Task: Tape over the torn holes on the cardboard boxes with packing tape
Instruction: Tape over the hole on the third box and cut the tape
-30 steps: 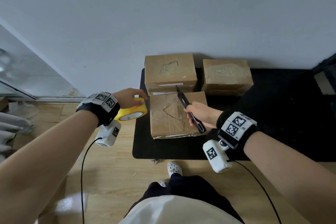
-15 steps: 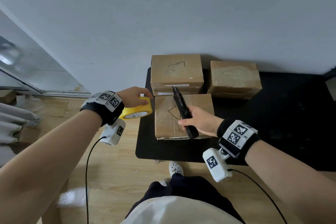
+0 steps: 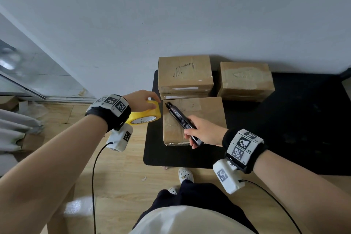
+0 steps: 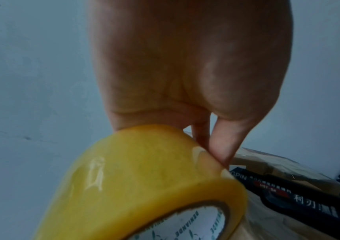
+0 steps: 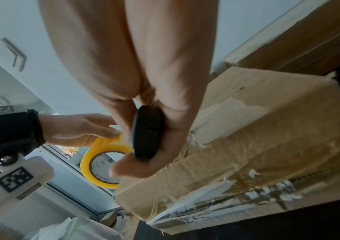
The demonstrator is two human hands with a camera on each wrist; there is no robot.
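— Black mat (image 3: 284, 135) against a grey wall: status?
— Three cardboard boxes; the far-right box (image 3: 245, 80) looks glossily taped, the near box (image 3: 205, 114) likely mid-repair.
— Hands?
— Left hand (image 3: 141, 100) grips the yellow tape roll (image 3: 146, 115) beside the near box; right hand (image 3: 204, 132) clenches a slim black knife (image 3: 180, 119) over it.

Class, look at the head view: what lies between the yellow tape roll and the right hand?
The black utility knife, gripped by the right hand, slants over the near box toward the tape roll. Head view.

Tape roll (image 3: 145, 115) left of near box (image 3: 207, 112)
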